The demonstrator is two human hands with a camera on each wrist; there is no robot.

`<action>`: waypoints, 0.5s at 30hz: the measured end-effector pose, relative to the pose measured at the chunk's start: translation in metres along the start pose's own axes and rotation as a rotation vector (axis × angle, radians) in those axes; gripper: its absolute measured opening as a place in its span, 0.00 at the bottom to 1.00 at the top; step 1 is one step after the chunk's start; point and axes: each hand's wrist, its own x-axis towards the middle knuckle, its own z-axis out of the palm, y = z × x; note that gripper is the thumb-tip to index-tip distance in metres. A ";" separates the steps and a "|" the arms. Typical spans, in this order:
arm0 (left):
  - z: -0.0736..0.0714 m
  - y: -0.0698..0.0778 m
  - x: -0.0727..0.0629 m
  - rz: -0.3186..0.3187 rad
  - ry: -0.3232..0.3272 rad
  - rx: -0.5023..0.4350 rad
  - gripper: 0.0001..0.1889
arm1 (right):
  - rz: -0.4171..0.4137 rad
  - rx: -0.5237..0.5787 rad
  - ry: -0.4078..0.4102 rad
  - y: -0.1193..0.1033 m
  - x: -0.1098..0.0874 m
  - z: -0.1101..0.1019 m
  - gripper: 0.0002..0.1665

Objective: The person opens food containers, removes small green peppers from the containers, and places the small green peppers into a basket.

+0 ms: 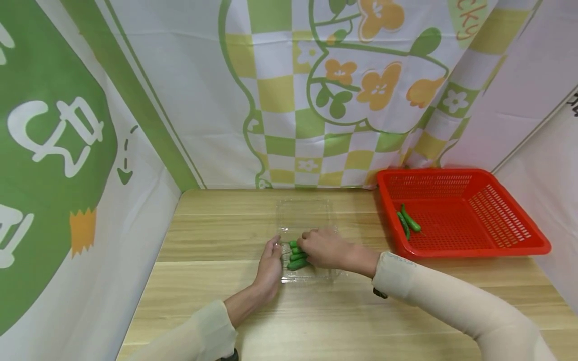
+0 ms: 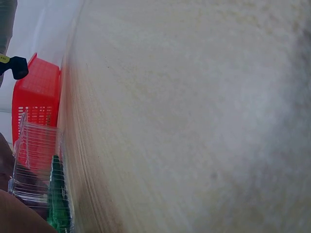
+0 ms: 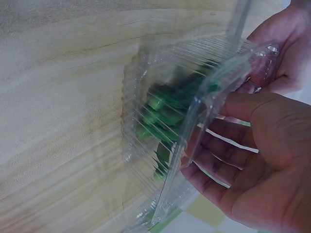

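An open clear plastic box (image 1: 307, 277) lies mid-table, its see-through lid (image 1: 303, 213) folded toward the back. Several green peppers (image 1: 297, 263) lie side by side in it; they show through the ribbed wall in the right wrist view. My left hand (image 1: 269, 268) grips the box's left edge, thumb up at the rim. From the right my right hand (image 1: 324, 248) reaches into the box with bent fingers (image 3: 218, 167), covering the peppers' right ends. I cannot tell whether it holds a pepper, as its fingertips are hidden among them.
A red plastic basket (image 1: 478, 250) with perforated walls stands at the table's back right. Two green peppers (image 1: 410, 219) lie against its left wall. Behind the wooden table (image 1: 217, 225) hangs a patterned curtain (image 1: 280, 100).
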 end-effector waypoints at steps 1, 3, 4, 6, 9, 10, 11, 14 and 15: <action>0.000 0.000 0.000 0.000 0.000 0.001 0.27 | 0.002 0.004 -0.006 0.000 0.000 0.001 0.12; 0.000 0.000 0.000 -0.001 0.002 0.003 0.27 | 0.001 0.016 -0.013 -0.001 0.001 0.002 0.12; 0.000 0.000 0.000 -0.001 0.002 0.003 0.27 | 0.001 0.021 -0.014 -0.001 0.002 0.003 0.11; 0.000 0.000 0.000 -0.002 0.003 0.004 0.27 | -0.004 0.022 -0.012 -0.002 0.002 0.004 0.10; 0.000 -0.001 0.000 -0.004 0.007 0.003 0.27 | -0.006 0.000 -0.005 -0.003 0.003 0.007 0.07; 0.000 -0.001 0.000 -0.005 0.008 0.003 0.27 | -0.008 -0.007 -0.001 -0.003 0.004 0.007 0.05; 0.000 -0.001 0.000 -0.006 0.009 0.003 0.27 | -0.013 -0.018 0.003 -0.003 0.004 0.008 0.05; 0.000 -0.001 0.000 -0.006 0.016 0.004 0.27 | -0.016 -0.026 0.016 -0.004 0.004 0.012 0.03; 0.000 -0.001 0.000 -0.007 0.018 0.005 0.27 | -0.018 -0.025 0.021 -0.005 0.004 0.013 0.03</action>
